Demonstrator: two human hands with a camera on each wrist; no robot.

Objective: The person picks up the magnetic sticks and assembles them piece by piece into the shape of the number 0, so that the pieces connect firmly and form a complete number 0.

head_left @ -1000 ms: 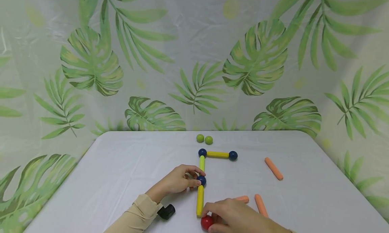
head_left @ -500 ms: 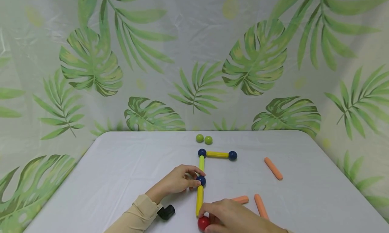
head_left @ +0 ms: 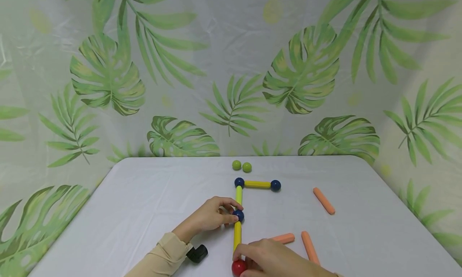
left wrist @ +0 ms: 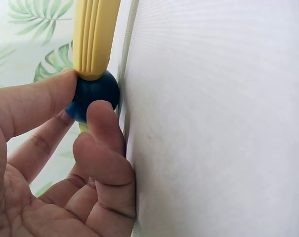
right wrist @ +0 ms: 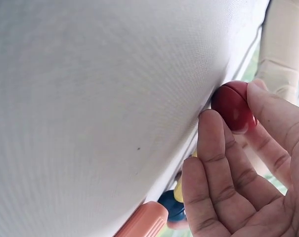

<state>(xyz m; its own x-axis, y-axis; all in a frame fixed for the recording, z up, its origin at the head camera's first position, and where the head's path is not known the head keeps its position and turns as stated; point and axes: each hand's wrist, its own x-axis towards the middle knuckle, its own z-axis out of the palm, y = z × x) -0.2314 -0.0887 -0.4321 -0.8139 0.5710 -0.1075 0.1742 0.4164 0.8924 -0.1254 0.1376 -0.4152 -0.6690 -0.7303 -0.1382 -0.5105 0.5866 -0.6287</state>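
My left hand (head_left: 216, 216) pinches a dark blue ball (head_left: 238, 216) between thumb and fingers. A yellow-green stick (head_left: 239, 195) runs from that ball back to another blue ball (head_left: 239, 182), and a yellow stick (head_left: 237, 236) runs from it toward the front. At the yellow stick's near end, my right hand (head_left: 268, 257) grips a red ball (head_left: 239, 267) with thumb and fingertips. In the right wrist view the red ball (right wrist: 234, 107) sits close to the white cloth. The left wrist view shows the ridged yellow stick (left wrist: 93, 39) meeting the blue ball (left wrist: 96, 94).
From the far blue ball a second yellow stick (head_left: 257, 184) leads right to a blue ball (head_left: 276, 185). Two green balls (head_left: 242, 165) lie behind. Orange sticks (head_left: 324, 200) lie on the right, one partly behind the right hand. A black object (head_left: 197, 253) is at the left wrist.
My right hand has moved slightly left and toward the front with the red ball, bringing it to the yellow stick's near end. The left hand has stayed on the blue ball.
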